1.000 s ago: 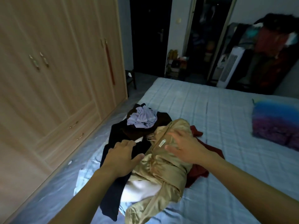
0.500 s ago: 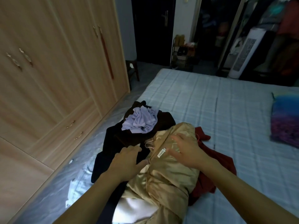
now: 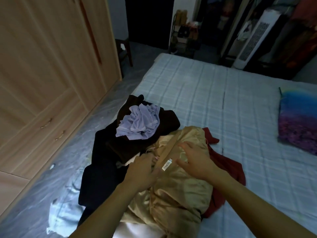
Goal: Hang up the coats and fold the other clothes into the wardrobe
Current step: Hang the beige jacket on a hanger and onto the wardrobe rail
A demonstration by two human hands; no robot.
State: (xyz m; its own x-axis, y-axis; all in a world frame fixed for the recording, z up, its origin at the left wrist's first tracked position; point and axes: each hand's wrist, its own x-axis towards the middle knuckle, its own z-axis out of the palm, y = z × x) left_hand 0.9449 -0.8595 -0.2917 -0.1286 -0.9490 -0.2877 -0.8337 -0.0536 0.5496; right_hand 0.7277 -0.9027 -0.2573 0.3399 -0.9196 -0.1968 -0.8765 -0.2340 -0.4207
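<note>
You have a shiny gold garment (image 3: 178, 191) with a white label (image 3: 167, 164) lying over a dark red one (image 3: 228, 167), a lilac piece (image 3: 139, 124) on dark brown fabric (image 3: 169, 121), a pale blue checked bed (image 3: 205, 93), a light wood wardrobe (image 3: 42, 66) and a blue-to-purple pillow (image 3: 298, 121).

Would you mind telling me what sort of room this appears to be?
Most likely a bedroom: a bed with a checked sheet, a wooden wardrobe beside it, and a pile of clothes on the bed.
</note>
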